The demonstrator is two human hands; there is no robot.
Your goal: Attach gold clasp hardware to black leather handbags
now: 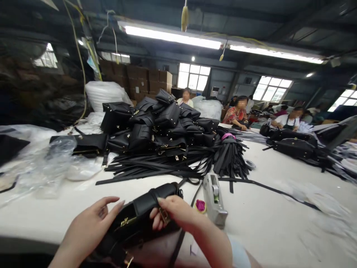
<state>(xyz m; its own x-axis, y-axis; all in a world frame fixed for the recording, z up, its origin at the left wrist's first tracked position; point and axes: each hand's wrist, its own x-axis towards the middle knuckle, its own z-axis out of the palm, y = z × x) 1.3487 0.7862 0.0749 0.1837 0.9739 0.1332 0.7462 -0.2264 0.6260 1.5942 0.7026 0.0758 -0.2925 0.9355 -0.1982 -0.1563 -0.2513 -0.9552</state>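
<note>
Clear plastic (55, 160) lies left. Near, the left hand (87, 227), thumb and forefinger apart, is at the bag (145, 203); gold fittings are on, what remains is unclear. Rightward, the right hand's (170, 212) fingers clamp a buckle (164, 216). Straps (156, 167) lie farther; the dispenser (220, 214) crowds the right forearm.

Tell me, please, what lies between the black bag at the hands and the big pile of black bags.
In the head view, loose black straps lie in front of the pile; nearer to the held bag, white table shows.
</note>
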